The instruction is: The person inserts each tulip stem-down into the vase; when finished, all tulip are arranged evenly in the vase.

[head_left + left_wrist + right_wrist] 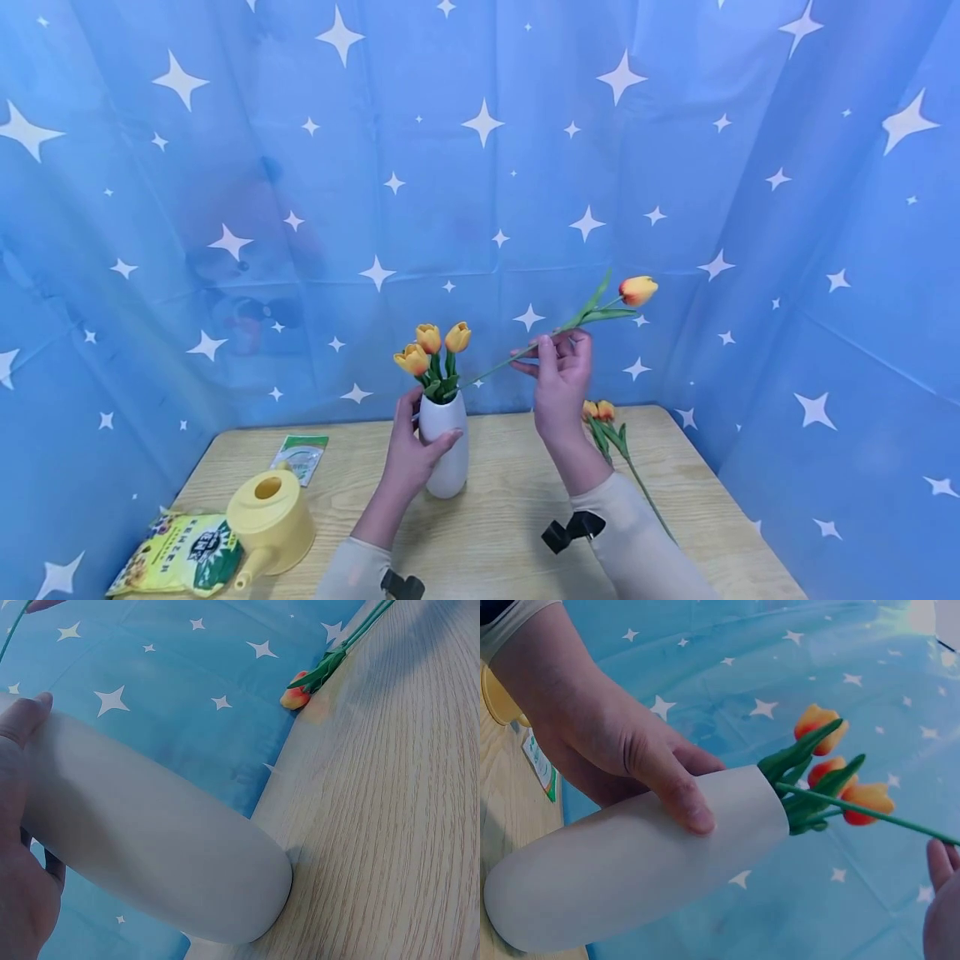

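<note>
1. Left hand [415,454] grips smooth white rounded vase [446,468], upright on light wood-grain table [510,508].
2. Right hand [562,379] pinches green stem of one yellow-orange artificial tulip [609,314], tilted, stem end at vase mouth; can't tell if inside.
3. Three orange-yellow tulips [428,338] in vase.
4. More tulips [619,440] lying right.

Left grip [411,457]: holds white vase [447,468] with three tulips [428,339]
Right grip [564,379]: pinches one tulip [638,291], stem [495,367] angled toward vase
Desk [502,525] left: watering can [285,529], yellow bag [176,546], sachet [303,457]
Desk right: loose tulips [619,440]
</note>
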A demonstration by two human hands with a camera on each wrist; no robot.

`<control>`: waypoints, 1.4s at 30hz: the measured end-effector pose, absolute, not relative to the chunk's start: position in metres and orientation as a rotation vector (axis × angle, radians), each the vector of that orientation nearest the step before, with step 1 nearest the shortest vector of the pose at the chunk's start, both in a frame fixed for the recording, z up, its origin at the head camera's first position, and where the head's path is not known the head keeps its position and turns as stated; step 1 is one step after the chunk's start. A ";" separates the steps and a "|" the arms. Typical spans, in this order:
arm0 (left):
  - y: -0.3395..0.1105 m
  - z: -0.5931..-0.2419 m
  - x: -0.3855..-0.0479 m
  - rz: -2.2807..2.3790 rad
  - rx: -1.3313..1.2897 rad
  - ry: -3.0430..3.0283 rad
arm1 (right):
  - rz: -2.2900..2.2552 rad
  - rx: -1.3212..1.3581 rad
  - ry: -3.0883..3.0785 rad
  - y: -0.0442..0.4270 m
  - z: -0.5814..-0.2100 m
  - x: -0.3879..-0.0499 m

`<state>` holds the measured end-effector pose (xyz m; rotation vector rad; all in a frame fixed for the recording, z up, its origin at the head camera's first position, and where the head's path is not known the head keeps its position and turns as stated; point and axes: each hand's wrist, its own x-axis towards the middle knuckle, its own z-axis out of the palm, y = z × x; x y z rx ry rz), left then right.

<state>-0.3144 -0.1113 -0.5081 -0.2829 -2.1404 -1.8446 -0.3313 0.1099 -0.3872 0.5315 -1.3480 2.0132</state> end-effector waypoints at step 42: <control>-0.111 -0.509 -0.315 -1.804 -0.315 -2.123 | 1.564 0.795 -2.116 0.069 -0.408 -0.320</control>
